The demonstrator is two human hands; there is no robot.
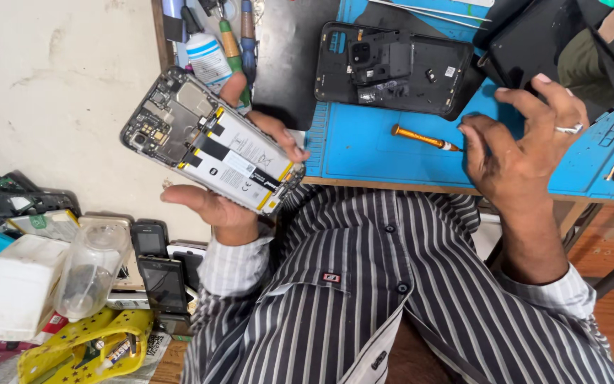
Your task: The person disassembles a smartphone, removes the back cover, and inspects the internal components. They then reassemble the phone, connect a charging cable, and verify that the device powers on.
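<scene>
My left hand (232,203) holds an opened phone (211,142) with its back off, so the battery and circuit board face me; it is lifted off the bench, to the left of the blue mat. My right hand (520,146) hovers over the blue work mat (364,146) with fingers spread and nothing in it. An orange-handled screwdriver (424,138) lies on the mat just left of its fingertips. The phone's black back cover (392,67) lies inner side up at the far side of the mat.
Screwdrivers and a small white bottle (206,57) stand at the mat's far left corner. A black stand (563,50) sits at the far right. To my left lie several old phones (158,274), a clear jar (90,270), a white box (19,284) and a yellow tray (83,348).
</scene>
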